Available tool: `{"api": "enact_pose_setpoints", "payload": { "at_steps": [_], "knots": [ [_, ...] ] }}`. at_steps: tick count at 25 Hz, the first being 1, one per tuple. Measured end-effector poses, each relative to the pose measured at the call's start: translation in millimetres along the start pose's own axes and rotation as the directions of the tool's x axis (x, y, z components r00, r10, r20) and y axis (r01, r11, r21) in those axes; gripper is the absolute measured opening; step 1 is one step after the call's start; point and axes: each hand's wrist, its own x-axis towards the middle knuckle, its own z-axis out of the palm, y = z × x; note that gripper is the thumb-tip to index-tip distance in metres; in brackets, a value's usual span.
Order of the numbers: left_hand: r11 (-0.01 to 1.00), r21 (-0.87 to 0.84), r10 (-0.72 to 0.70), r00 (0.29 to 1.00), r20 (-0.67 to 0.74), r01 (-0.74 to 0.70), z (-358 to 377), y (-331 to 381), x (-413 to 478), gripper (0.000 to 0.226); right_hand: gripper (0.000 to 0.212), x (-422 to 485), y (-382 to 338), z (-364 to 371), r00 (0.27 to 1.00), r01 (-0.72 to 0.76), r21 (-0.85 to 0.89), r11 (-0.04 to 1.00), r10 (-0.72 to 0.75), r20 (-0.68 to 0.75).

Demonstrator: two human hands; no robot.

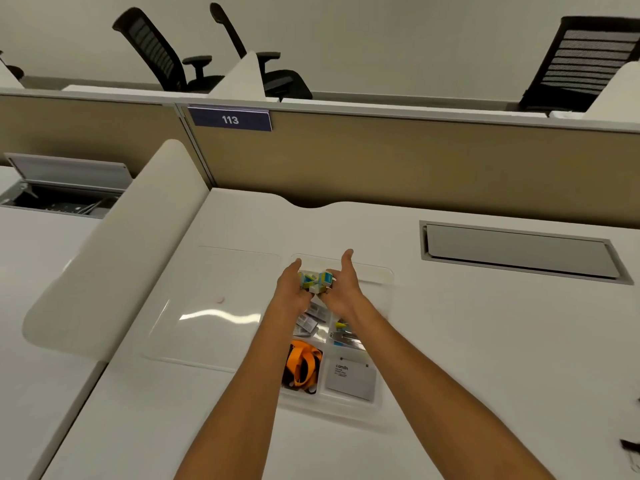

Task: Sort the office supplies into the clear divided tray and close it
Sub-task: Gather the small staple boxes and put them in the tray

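The clear divided tray (381, 282) lies open on the white desk, its clear lid (214, 306) flat to its left. My left hand (289, 289) and my right hand (341, 285) are cupped together over the tray's far end, holding a bunch of small blue, yellow and white boxes (316, 282) between them. Nearer compartments hold an orange strap (300, 367), a grey card box (351, 377), small barcoded packets (306, 323) and a metal item with yellow bits (346, 336).
A white curved divider (114, 258) borders the desk on the left. A closed grey cable hatch (519, 251) sits at the right, and a beige partition marked 113 (230, 119) stands behind. Dark items (632, 448) lie at the right edge.
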Motion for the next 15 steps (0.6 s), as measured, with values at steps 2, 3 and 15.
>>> {"api": "enact_pose_setpoints", "payload": {
  "at_steps": [2, 3, 15],
  "knots": [
    [0.999, 0.024, -0.03, 0.999, -0.011, 0.031, 1, 7, -2, 0.061, 0.1, 1, -2, -2, 0.998, -0.039, -0.054, 0.998, 0.037, -0.046],
    [0.999, 0.032, -0.04, 0.999, -0.025, 0.041, 1, 11, -3, 0.065, 0.102, 2, -4, -4, 0.996, -0.054, -0.067, 0.996, 0.049, -0.073],
    [0.9, 0.371, 0.274, 0.959, -0.071, -0.23, 13, 17, -43, 0.055, 0.083, -36, -36, -25, 0.985, 0.125, -0.273, 0.954, -0.152, -0.081]
  ]
}}
